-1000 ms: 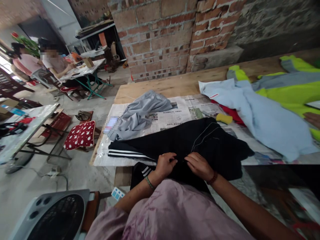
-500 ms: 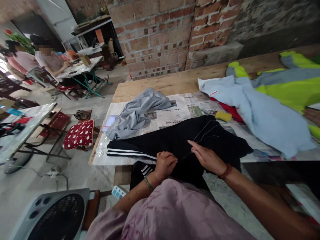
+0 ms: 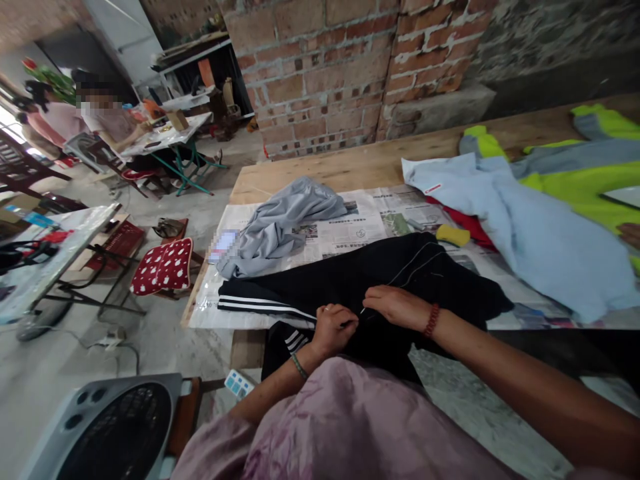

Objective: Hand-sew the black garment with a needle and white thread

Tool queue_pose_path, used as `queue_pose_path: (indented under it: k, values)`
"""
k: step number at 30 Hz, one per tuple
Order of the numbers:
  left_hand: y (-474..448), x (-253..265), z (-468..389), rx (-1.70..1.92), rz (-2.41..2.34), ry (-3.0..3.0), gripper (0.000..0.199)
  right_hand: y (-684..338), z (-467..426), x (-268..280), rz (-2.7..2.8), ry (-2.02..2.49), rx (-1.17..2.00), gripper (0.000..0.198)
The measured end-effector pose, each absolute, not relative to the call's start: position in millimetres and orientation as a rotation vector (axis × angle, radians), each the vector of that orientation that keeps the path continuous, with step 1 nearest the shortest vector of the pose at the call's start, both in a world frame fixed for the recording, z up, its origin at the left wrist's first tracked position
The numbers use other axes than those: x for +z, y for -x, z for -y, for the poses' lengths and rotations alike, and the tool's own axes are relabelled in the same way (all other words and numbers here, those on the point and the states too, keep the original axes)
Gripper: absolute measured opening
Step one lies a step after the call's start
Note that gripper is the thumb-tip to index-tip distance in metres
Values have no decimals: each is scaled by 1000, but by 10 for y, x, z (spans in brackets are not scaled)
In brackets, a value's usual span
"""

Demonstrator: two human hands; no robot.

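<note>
Black track trousers (image 3: 320,277) with white side stripes lie along the table's front edge, partly hanging over it. My left hand (image 3: 336,328) is closed on the black cloth near that edge, fingers pinched. Just to its right, my right hand (image 3: 397,305) pinches a thin bright sliver that looks like a needle (image 3: 363,311), close against the cloth. Fine pale thread (image 3: 415,263) trails in loose lines over the trousers behind the right hand. A yellow sponge-like block (image 3: 453,235) sits beyond the trousers.
Newspaper (image 3: 370,217) covers part of the wooden table. A crumpled grey garment (image 3: 295,213) lies at the left, a pale blue one (image 3: 530,227) and a lime-and-grey one (image 3: 580,180) at the right. A fan (image 3: 120,427) and a red cushioned stool (image 3: 163,267) stand left. People sit farther back.
My right hand, stretched out flat over the cloth before, has come left and its fingers are now pinched near my left hand. The left hand keeps its hold; the view shifted slightly.
</note>
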State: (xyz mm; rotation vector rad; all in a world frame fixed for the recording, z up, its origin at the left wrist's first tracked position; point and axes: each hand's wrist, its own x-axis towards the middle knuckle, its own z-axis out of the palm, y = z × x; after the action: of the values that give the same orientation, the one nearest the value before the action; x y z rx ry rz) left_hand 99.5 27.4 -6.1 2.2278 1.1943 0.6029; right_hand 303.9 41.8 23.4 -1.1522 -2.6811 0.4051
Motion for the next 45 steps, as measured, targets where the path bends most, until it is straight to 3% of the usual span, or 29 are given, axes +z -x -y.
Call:
queue_pose_path:
  k: [30,45]
  values:
    - [-1007,-106,-308,549,-1177,-2096,11,-3028,-462,112,2866,838,268,24]
    - [-999,-118,-308,549,-1157,-2109,9,-2959,-535,227,2930,700,366,23]
